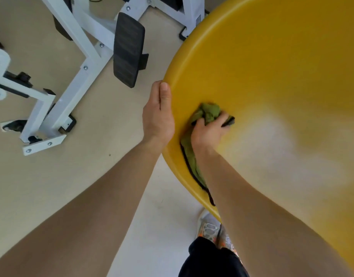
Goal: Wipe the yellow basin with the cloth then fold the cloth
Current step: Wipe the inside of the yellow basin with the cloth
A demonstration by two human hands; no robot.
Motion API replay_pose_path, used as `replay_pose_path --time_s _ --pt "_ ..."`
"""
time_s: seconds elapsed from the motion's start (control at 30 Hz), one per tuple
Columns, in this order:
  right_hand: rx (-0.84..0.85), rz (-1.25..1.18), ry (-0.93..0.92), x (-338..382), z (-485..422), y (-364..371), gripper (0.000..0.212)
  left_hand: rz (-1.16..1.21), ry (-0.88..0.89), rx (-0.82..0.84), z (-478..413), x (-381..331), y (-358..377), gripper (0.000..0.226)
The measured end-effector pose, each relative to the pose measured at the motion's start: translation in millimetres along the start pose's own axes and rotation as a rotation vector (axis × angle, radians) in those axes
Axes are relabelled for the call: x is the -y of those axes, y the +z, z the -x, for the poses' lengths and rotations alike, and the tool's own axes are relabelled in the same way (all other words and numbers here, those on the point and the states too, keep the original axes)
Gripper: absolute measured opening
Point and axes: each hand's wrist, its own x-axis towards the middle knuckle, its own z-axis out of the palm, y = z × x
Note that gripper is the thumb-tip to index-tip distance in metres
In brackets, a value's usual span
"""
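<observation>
Right hand (209, 132) is clenching the bunched green cloth (209, 113), dark-edged tail trailing, against the glossy yellow basin (272, 76) wall; left hand (159, 114) is gripping the rim, fingers probably curled beneath. White frame (80, 62) beyond.

place: gym or exercise room — white steel machine frame (80, 62) | black footplate (128, 49) | beige floor (52, 172)

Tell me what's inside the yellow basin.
Inside the basin: a green cloth bunched in the right hand, pressed near the rim. The forearm hides part of the wall.
</observation>
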Motion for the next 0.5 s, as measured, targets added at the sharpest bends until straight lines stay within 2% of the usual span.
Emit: replay_pose_path --time_s 0.1,0.13,0.2,0.27,0.37,0.43,0.5 --pt "0.03 -0.25 -0.239 58 8 6 0.052 0.013 -0.013 0.0 1 -2 -2 0.033" --pt "0.051 -0.242 -0.368 54 12 2 0.052 0.008 -0.009 -0.006 2 -3 -2 0.036" --pt "0.116 -0.042 -0.546 6 17 -4 0.053 0.007 -0.012 -0.005 2 -4 -1 0.033" --pt "0.134 0.256 -0.484 -72 26 -15 0.054 0.019 -0.022 0.002 5 -6 2 0.02" --pt "-0.005 0.548 -0.203 -157 39 -52 0.056 -0.038 0.008 -0.14 10 -7 11 0.021" --pt "-0.085 0.562 -0.087 -167 32 -68 0.054 -0.041 0.018 -0.222 9 -2 15 0.03" --pt "-0.173 0.431 0.008 -145 9 -64 0.05 -0.05 0.012 -0.22 6 2 16 0.034"
